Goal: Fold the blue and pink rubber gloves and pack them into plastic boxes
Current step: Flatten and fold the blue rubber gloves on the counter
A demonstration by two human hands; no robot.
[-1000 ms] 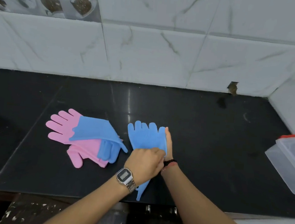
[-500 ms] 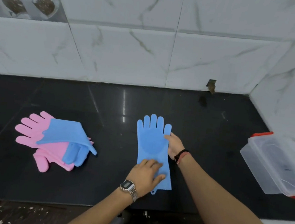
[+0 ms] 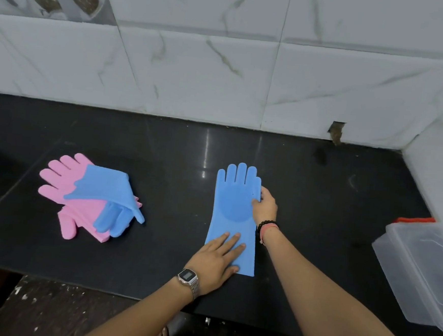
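A blue rubber glove [image 3: 234, 208] lies flat and stretched out on the black counter [image 3: 318, 202], fingers pointing at the wall. My left hand [image 3: 217, 263] presses flat on its cuff end with straight fingers. My right hand [image 3: 263, 205] touches the glove's right edge near the thumb, fingers bent onto it. To the left lies a heap of pink gloves [image 3: 63, 182] with a second blue glove [image 3: 109, 198] draped across them. A clear plastic box [image 3: 419, 268] with a red-trimmed lid stands at the right edge.
A white marble-tiled wall [image 3: 222, 75] runs along the back and turns the corner at the right. The counter's front edge is close below my forearms, with a dark speckled floor [image 3: 45, 310] beneath. Bare counter lies between the two glove groups.
The blue glove was bunched under both hands one second ago and now lies spread flat. My left hand opened and slid down to the cuff; my right moved up beside the thumb.
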